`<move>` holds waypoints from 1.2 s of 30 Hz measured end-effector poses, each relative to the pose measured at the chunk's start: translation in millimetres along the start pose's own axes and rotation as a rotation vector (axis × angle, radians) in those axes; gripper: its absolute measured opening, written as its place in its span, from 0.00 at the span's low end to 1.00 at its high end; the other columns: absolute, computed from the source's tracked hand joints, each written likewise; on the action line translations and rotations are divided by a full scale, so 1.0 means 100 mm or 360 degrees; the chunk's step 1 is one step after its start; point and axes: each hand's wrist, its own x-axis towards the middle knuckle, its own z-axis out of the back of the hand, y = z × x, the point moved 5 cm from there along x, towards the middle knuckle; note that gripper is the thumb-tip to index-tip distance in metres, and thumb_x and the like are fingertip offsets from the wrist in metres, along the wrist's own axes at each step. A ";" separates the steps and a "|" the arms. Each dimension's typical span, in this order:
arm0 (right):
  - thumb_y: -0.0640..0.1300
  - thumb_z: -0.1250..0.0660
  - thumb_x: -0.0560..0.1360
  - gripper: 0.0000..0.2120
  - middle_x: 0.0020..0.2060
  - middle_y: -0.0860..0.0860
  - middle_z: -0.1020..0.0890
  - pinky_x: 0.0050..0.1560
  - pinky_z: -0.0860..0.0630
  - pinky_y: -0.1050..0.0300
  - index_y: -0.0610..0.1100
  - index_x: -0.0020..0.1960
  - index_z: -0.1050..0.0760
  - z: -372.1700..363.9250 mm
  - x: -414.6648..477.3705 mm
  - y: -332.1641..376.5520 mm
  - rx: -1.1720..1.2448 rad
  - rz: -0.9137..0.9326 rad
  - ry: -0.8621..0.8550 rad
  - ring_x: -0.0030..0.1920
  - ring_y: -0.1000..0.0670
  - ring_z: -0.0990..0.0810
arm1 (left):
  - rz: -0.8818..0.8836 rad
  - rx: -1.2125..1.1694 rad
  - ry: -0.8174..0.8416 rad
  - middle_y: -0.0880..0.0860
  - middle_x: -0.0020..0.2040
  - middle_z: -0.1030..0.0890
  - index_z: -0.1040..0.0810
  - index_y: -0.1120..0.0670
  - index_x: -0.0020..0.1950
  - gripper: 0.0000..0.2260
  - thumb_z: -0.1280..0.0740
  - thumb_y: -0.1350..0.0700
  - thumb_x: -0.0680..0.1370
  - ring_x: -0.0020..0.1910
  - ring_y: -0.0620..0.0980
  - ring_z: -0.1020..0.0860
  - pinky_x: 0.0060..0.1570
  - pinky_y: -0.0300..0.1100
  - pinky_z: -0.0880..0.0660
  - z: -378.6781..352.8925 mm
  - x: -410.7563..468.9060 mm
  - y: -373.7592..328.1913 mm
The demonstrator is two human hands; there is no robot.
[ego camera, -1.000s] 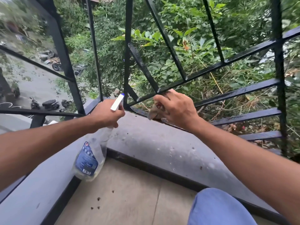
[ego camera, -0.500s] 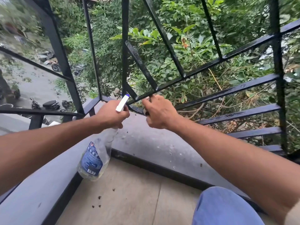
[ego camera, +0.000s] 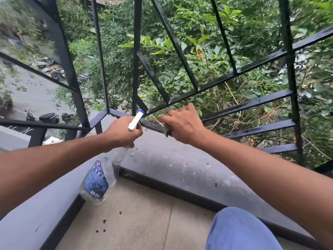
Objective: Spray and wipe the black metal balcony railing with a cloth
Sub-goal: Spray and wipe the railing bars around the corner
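The black metal railing (ego camera: 248,104) spans the top of the view, with slanted and horizontal bars meeting at a corner post (ego camera: 136,69). My left hand (ego camera: 122,131) grips the neck of a clear spray bottle (ego camera: 100,175) with a blue label; its white nozzle (ego camera: 136,120) points at the lowest bar. My right hand (ego camera: 182,123) holds a small dark cloth (ego camera: 167,131) against the bottom bar (ego camera: 151,124), just right of the nozzle. Most of the cloth is hidden under the hand.
A grey ledge (ego camera: 180,159) with dirt specks runs under the railing, edged by a black strip. Beige floor tiles (ego camera: 140,219) lie below. My blue-clad knee (ego camera: 239,231) is at the bottom right. Beyond the bars are green bushes and a street with parked scooters (ego camera: 48,117).
My right hand slid left along the bottom bar toward the corner, then shifted slightly right again. The left hand with the bottle moved a little right toward the bar.
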 end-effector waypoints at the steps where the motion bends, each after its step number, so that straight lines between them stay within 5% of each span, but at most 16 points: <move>1: 0.50 0.31 0.76 0.18 0.52 0.51 0.17 0.48 0.34 0.48 0.54 0.64 0.27 0.02 -0.06 -0.02 -0.0029 -0.0054 -0.0030 0.51 0.45 0.20 | -0.0006 -0.0008 -0.0003 0.55 0.38 0.21 0.22 0.60 0.49 0.04 0.34 0.60 0.81 0.28 0.51 0.18 0.29 0.39 0.25 0.00 0.01 -0.01; 3: 0.48 0.29 0.76 0.22 0.56 0.50 0.17 0.51 0.26 0.46 0.49 0.68 0.29 0.03 -0.05 -0.02 0.0051 -0.0161 0.0030 0.61 0.42 0.23 | -0.0004 -0.0025 -0.0013 0.54 0.38 0.21 0.22 0.60 0.50 0.05 0.34 0.59 0.81 0.27 0.50 0.18 0.28 0.39 0.25 -0.01 0.01 -0.03; 5: 0.47 0.29 0.78 0.19 0.57 0.48 0.19 0.49 0.22 0.50 0.45 0.66 0.29 -0.06 0.06 0.10 0.0174 -0.0201 0.0186 0.59 0.42 0.24 | -0.0004 -0.0018 -0.0014 0.55 0.38 0.20 0.22 0.59 0.49 0.04 0.34 0.59 0.81 0.27 0.49 0.18 0.27 0.38 0.26 -0.02 0.01 -0.05; 11: 0.44 0.31 0.78 0.21 0.60 0.46 0.24 0.44 0.31 0.51 0.47 0.69 0.32 -0.12 0.18 0.35 0.0353 -0.0104 0.0347 0.59 0.41 0.24 | -0.0081 0.0099 0.0013 0.55 0.35 0.19 0.23 0.57 0.43 0.05 0.34 0.61 0.79 0.26 0.50 0.18 0.28 0.39 0.24 -0.15 -0.04 -0.14; 17: 0.54 0.30 0.75 0.16 0.50 0.53 0.21 0.59 0.26 0.47 0.52 0.61 0.25 0.40 -0.35 -0.57 0.0204 -0.0465 0.0140 0.51 0.49 0.24 | -0.0082 -0.0019 0.0057 0.55 0.37 0.20 0.22 0.59 0.48 0.05 0.31 0.57 0.80 0.26 0.49 0.18 0.26 0.39 0.26 -0.27 -0.01 -0.21; 21: 0.48 0.27 0.73 0.13 0.49 0.52 0.21 0.54 0.25 0.53 0.51 0.57 0.23 0.33 -0.31 -0.46 0.0080 -0.0507 0.0100 0.48 0.50 0.24 | -0.0088 -0.0044 0.0068 0.56 0.38 0.21 0.22 0.57 0.47 0.04 0.32 0.58 0.80 0.27 0.51 0.18 0.28 0.40 0.24 -0.32 0.01 -0.25; 26: 0.49 0.30 0.75 0.17 0.58 0.49 0.20 0.59 0.29 0.47 0.52 0.63 0.23 0.26 -0.02 -0.17 0.0180 -0.0364 0.0311 0.62 0.42 0.24 | -0.0171 -0.0011 0.0071 0.56 0.35 0.21 0.24 0.57 0.43 0.05 0.32 0.61 0.79 0.24 0.49 0.20 0.24 0.39 0.26 -0.44 0.02 -0.42; 31: 0.55 0.28 0.75 0.13 0.49 0.52 0.19 0.56 0.27 0.50 0.52 0.56 0.21 0.80 -0.76 -1.03 -0.0041 -0.0735 -0.0086 0.55 0.46 0.24 | -0.0271 0.0005 0.0073 0.52 0.32 0.20 0.22 0.56 0.42 0.05 0.32 0.60 0.79 0.28 0.52 0.17 0.29 0.41 0.24 -0.57 0.12 -0.65; 33: 0.51 0.27 0.74 0.17 0.52 0.48 0.17 0.54 0.25 0.51 0.48 0.61 0.20 1.01 -1.03 -1.36 -0.0085 -0.0881 -0.0309 0.54 0.45 0.23 | -0.0264 -0.0083 0.0081 0.51 0.28 0.21 0.22 0.55 0.41 0.07 0.32 0.60 0.79 0.26 0.51 0.18 0.28 0.40 0.25 -0.64 0.19 -0.70; 36: 0.45 0.26 0.72 0.15 0.51 0.48 0.17 0.53 0.25 0.53 0.47 0.58 0.19 0.91 -0.92 -1.30 -0.0060 -0.0950 -0.0287 0.53 0.47 0.24 | -0.0236 -0.0218 0.0113 0.51 0.26 0.23 0.23 0.56 0.40 0.08 0.31 0.61 0.78 0.25 0.53 0.20 0.27 0.39 0.27 -0.71 0.24 -0.73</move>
